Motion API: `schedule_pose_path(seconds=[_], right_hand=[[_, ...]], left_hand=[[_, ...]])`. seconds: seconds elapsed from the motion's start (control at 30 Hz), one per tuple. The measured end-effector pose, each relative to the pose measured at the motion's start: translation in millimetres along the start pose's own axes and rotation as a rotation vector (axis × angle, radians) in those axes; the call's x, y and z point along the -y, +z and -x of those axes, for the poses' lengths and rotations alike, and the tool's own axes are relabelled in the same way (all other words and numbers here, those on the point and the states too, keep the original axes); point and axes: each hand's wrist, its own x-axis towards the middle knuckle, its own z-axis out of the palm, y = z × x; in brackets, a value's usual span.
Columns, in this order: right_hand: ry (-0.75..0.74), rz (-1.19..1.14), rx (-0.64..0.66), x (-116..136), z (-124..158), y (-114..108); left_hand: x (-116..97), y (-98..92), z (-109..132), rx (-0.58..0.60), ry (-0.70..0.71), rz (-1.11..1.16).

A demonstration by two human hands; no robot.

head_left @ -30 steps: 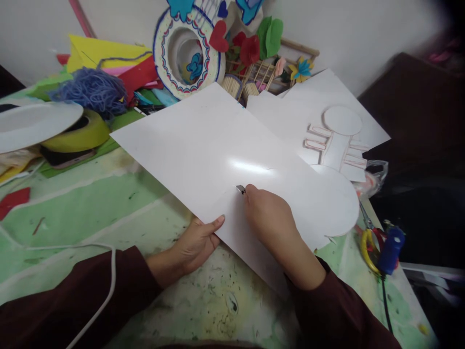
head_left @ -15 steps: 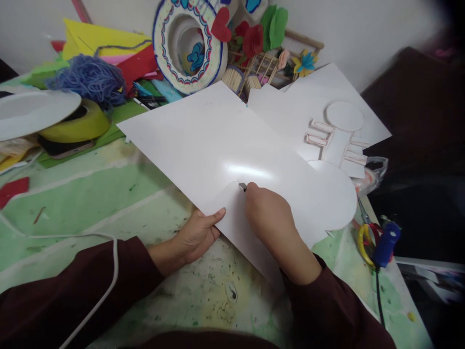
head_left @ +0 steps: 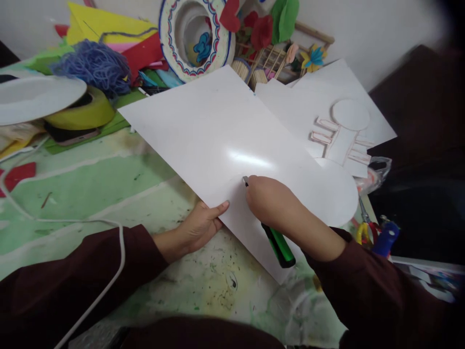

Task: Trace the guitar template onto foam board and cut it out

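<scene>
A large white board (head_left: 203, 131) lies tilted over the table. My left hand (head_left: 199, 225) grips its lower left edge, thumb on top and fingers underneath. My right hand (head_left: 267, 201) is closed round a green cutter knife (head_left: 279, 246); the short metal blade shows past the fingertips at the board's surface, and the green handle sticks out below the palm. Part of the handle is hidden by the hand. A round white piece (head_left: 336, 194) lies at the board's right side.
At the back right, a white sheet (head_left: 378, 118) bears a cut-out figure (head_left: 339, 145). Scissors (head_left: 364, 228) lie at the right edge. Blue yarn (head_left: 94, 68), yellow tape (head_left: 85, 114) and a white plate (head_left: 39, 97) stand at the left. A white cable (head_left: 121, 247) crosses my left sleeve.
My right wrist and forearm have swung to the right and up, and the green handle now shows. The blade has shifted slightly. My left hand keeps its hold on the board.
</scene>
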Motion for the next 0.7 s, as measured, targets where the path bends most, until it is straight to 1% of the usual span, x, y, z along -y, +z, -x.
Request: schedule_pose_path(seconds=[0.13,0.3,0.47,0.7], right_hand=[[-0.016,-0.01,-0.027,2,2,7],[-0.05,-0.007,-0.068,3,5,14],[0.002,-0.071,-0.066,4,6,16],[0.038,-0.149,-0.094,3,11,20]], left_hand=[[0,-0.3,1,0.029,0.001,-0.005],[0,-1.2,1,0.017,-0.019,-0.016],[2,-3.8,0,0.03,0.001,-0.009],[1,-2.7,1,0.032,-0.013,-0.02]])
